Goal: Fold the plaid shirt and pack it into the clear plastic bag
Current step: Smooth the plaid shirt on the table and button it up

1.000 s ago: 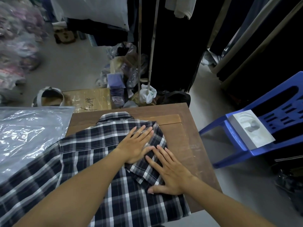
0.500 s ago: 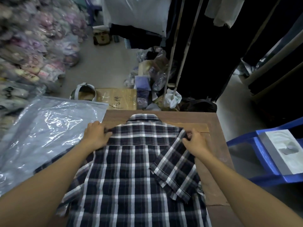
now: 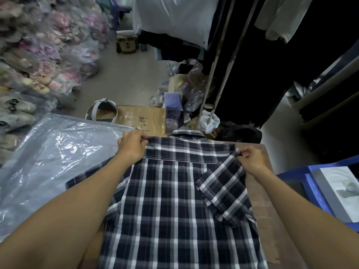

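Note:
The dark plaid shirt point(image 3: 174, 200) lies back-up on the brown wooden table point(image 3: 272, 220), collar at the far edge. Its right sleeve is folded in over the back. My left hand point(image 3: 133, 145) pinches the left shoulder of the shirt near the collar. My right hand point(image 3: 252, 159) pinches the right shoulder at the top of the folded sleeve. The clear plastic bag point(image 3: 48, 164) lies flat to the left of the shirt, partly under its left side.
A blue plastic chair point(image 3: 303, 181) holding a white moulded tray point(image 3: 338, 191) stands on the right. Beyond the table are a cardboard box point(image 3: 141, 119), a sandal point(image 3: 102, 111), bagged goods and a metal clothes rack point(image 3: 219, 74). Piles of packed items fill the left.
Both hands left the folded right sleeve and took hold of the two shoulders. They have since moved slightly outward along the shoulder line. The view swung left.

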The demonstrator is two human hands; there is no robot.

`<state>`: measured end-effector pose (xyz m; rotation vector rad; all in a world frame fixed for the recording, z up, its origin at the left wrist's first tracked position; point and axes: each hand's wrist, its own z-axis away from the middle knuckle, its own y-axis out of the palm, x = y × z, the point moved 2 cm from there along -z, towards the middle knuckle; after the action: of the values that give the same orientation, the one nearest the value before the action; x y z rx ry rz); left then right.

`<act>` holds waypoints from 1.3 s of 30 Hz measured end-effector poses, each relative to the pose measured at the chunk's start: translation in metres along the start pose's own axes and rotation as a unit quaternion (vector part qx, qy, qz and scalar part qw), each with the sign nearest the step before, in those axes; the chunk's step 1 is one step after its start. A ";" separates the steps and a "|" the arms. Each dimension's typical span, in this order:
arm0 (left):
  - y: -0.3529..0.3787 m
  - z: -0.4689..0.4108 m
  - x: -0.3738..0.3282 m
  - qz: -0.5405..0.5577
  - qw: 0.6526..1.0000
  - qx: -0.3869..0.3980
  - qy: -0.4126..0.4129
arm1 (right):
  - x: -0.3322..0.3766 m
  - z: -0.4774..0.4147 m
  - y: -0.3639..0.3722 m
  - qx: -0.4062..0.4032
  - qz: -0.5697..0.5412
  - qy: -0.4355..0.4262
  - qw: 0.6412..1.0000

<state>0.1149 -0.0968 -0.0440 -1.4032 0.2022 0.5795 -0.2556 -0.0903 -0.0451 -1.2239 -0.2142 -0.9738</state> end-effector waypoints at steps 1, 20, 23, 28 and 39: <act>0.002 0.002 0.004 -0.019 1.000 0.013 0.000 | -0.001 0.000 0.004 0.013 0.043 -0.002 0.999; -0.070 0.072 0.176 0.120 0.972 0.076 -0.187 | 0.116 0.137 0.221 0.272 0.451 -0.387 0.757; -0.077 0.072 0.177 0.178 0.964 0.070 -0.184 | 0.119 0.137 0.224 0.278 0.465 -0.372 0.754; -0.100 0.079 0.156 0.270 0.944 0.091 -0.167 | 0.122 0.140 0.226 0.285 0.486 -0.350 0.748; -0.089 0.087 0.024 0.270 0.939 0.207 -0.050 | 0.116 0.131 0.196 0.308 0.311 -0.371 0.819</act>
<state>0.1614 -0.0114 0.0379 -0.8971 0.6044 0.9940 0.0005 -0.0351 -0.0593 -0.8985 -0.6416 0.1982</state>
